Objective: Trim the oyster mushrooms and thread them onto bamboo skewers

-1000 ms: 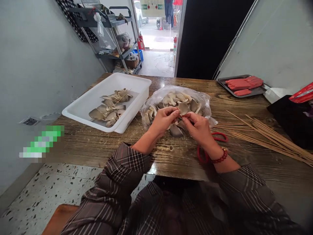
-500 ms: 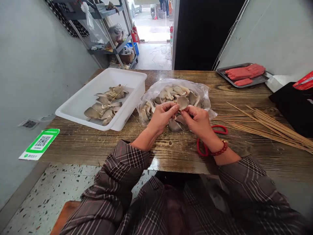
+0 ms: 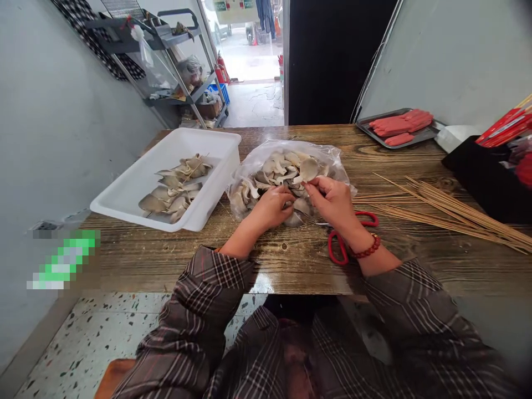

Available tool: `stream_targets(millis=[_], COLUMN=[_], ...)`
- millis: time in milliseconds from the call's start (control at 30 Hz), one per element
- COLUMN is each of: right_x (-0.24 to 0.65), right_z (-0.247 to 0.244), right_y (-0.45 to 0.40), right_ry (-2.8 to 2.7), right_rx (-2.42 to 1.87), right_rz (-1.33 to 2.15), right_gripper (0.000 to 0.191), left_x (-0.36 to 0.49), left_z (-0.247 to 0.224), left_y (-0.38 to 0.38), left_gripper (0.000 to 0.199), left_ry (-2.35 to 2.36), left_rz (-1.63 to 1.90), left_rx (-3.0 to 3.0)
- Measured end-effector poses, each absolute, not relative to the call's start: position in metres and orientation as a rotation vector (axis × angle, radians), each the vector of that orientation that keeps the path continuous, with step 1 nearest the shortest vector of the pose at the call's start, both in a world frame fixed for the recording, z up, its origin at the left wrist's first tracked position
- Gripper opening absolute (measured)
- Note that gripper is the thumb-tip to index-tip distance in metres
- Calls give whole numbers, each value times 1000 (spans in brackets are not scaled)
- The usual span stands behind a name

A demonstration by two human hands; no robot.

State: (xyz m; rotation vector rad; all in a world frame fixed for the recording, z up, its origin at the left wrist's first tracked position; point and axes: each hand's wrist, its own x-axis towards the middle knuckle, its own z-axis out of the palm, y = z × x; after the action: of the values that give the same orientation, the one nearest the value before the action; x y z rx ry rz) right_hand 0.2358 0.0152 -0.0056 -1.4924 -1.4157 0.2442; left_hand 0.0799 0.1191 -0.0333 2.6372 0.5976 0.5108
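A clear plastic bag (image 3: 336, 158) lies open on the wooden table (image 3: 199, 266), full of grey-white oyster mushrooms (image 3: 282, 162). My right hand (image 3: 332, 202) pinches the stem of one mushroom (image 3: 310, 168) and holds it over the bag. Just to its left, my left hand (image 3: 271, 209) is at the bag's near side with its fingers curled down among the mushrooms; what its fingertips hold, if anything, is hidden. Left of the bag stands a white plastic tub (image 3: 208, 205) with several mushrooms (image 3: 155, 202) inside, a thin stick showing among them.
Red-handled scissors (image 3: 337, 248) lie by my right wrist. Thin bamboo skewers (image 3: 453, 208) spread across the right side. Behind them are a metal tray (image 3: 399, 145) of pink meat sticks (image 3: 401, 123) and a black box (image 3: 486, 177) with red packets.
My left hand has parted from my right and lowered to the mushrooms in the bag. My right hand still holds a mushroom, its stem now showing. The view has shifted slightly.
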Motion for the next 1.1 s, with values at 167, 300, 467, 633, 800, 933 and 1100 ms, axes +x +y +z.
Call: stream_targets(millis=[167,300,467,633,800,933,1100], right_x=[235,235,233,230,227,223,224], right_z=[-5,-3,-1,0,2,0,-9], right_y=[15,14,12,9,4,4,10], right_ry=[-1418,-1374,-1328,-1342,-1407,-1538,-1614], right_rx=[-1491,-1471,-1437,-1402,-1395,-1380,-1396], right_rz=[239,262,337,377,345,336,318], right_gripper=[26,26,27,26,26,26,24], left_x=[82,79,74,72,68,67,67], left_z=[-33,-22,-12,-6,2,7,9], left_y=[120,119,117,118,118,117,113], left_gripper=[11,8,15,20,12,11,7], left_ry=[633,740,730,649,613,597,548], left_rz=[601,831,913,936,976,1000,957], left_rx=[2484,2067,1336,919,760,692,689])
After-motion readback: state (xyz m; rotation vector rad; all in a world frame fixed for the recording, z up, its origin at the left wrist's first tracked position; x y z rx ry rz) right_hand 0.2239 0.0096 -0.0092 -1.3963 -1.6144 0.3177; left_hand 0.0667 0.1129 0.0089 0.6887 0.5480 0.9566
